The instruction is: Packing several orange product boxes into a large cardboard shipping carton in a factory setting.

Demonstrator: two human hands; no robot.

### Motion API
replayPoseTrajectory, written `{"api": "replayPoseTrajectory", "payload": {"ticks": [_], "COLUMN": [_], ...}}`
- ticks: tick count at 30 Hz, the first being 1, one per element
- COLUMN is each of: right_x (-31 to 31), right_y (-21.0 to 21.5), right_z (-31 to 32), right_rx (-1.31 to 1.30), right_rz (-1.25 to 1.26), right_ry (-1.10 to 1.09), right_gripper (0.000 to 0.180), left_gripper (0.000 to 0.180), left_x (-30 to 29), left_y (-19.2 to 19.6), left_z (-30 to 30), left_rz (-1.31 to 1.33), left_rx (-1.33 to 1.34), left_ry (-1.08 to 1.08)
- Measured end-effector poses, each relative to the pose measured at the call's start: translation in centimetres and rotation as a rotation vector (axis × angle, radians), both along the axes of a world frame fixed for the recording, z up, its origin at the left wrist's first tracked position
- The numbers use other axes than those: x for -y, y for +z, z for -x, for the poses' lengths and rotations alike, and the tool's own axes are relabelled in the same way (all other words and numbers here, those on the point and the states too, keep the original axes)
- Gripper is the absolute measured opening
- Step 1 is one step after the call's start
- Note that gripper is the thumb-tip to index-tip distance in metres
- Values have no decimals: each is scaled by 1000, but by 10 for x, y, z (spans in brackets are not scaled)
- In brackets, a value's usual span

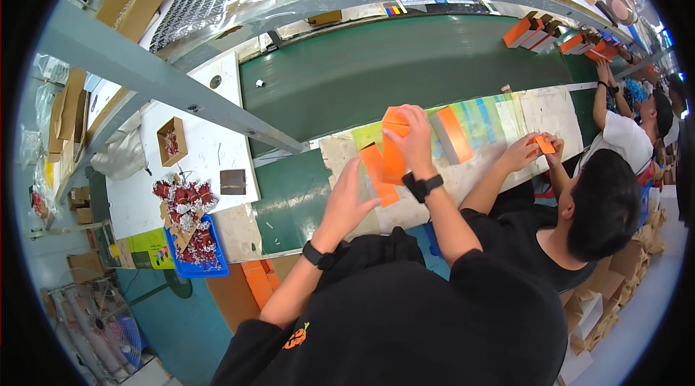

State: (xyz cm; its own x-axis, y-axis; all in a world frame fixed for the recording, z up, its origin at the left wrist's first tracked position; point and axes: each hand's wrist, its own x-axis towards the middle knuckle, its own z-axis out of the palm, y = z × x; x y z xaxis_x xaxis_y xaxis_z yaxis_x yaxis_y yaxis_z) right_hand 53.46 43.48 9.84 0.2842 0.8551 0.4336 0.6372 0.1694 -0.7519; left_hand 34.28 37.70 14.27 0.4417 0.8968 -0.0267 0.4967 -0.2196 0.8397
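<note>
My right hand is wrapped round an upright orange box, just ahead of me over the worktop. Left of that box, a second orange box stands close beside it, partly covered by the one I grip. My left hand is open, thumb and fingers spread, near the second box's left side; a small gap seems to lie between them. To the right of my right hand stands another orange box with a greyish side.
A co-worker's hands hold a small orange piece at my right. Beyond the worktop runs a green conveyor belt with several orange boxes. At left are a grey post and a blue tray of red-and-white bundles.
</note>
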Motion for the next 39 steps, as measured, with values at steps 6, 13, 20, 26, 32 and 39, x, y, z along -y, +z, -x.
{"api": "replayPoseTrajectory", "payload": {"ticks": [6,13,20,26,32,39], "right_x": [39,50,42,47,98,137], "right_y": [104,131,125,132,126,116], "right_z": [54,72,96,75,95,127], "right_rx": [-216,-652,-464,-376,-731,-922], "right_rz": [-54,-51,-330,-166,155,73], "right_ry": [178,577,742,726,560,285], "right_gripper": [21,30,25,20,17,17], "left_gripper": [78,87,74,62,48,32], "left_x": [-23,-12,-7,-14,3,21], "left_y": [39,86,96,93,91,85], "left_z": [-14,41,55,60,50,43], "left_rz": [-33,-75,-168,174,-338,-163], "left_rx": [161,476,407,452,493,694], "left_ry": [403,76,92,-76,-135,-42]}}
